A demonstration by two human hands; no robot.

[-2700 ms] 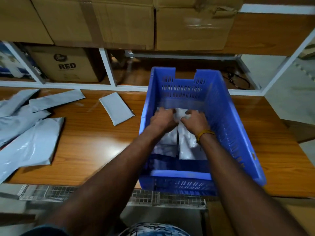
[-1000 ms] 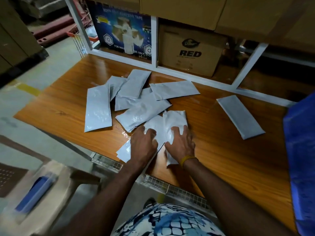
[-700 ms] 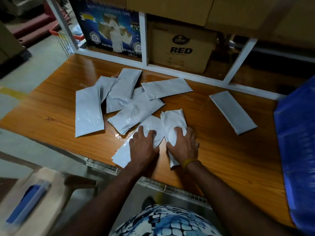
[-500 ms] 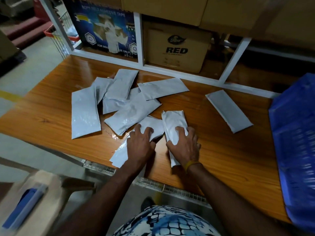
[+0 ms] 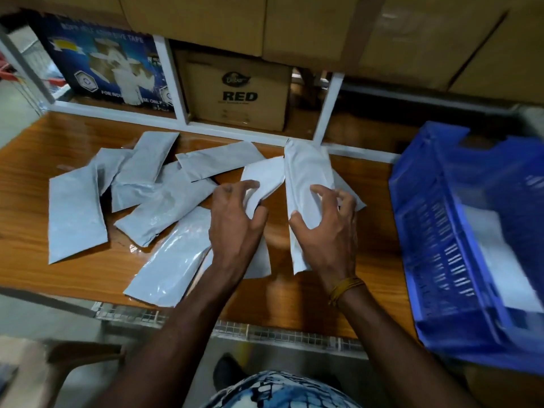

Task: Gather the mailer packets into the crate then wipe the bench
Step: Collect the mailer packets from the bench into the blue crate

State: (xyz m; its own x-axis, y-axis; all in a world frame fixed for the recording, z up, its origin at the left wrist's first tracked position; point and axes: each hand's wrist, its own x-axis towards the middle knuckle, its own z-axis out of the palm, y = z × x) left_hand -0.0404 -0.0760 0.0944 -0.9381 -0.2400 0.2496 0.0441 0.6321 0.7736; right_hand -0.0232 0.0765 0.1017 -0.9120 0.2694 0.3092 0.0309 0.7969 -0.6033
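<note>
Several grey mailer packets (image 5: 164, 198) lie scattered on the left half of the wooden bench (image 5: 294, 293). My left hand (image 5: 235, 222) grips one packet (image 5: 263, 181) lifted off the bench. My right hand (image 5: 326, 231) grips another packet (image 5: 303, 184), held upright and raised. Behind it, a further packet (image 5: 353, 198) lies on the bench, mostly hidden. The blue crate (image 5: 435, 231) stands at the right end of the bench with white packets (image 5: 497, 254) inside it.
A white shelf frame (image 5: 326, 107) runs along the bench's back edge. Behind it stand a "RED" carton (image 5: 235, 89) and a blue tape box (image 5: 103, 63); cartons (image 5: 323, 22) fill the shelf above. A wire mesh (image 5: 265, 331) hangs below the front edge.
Both hands have closed on a packet each and lifted them off the bench, moving right toward the crate. The view has swung right, showing more of the crate.
</note>
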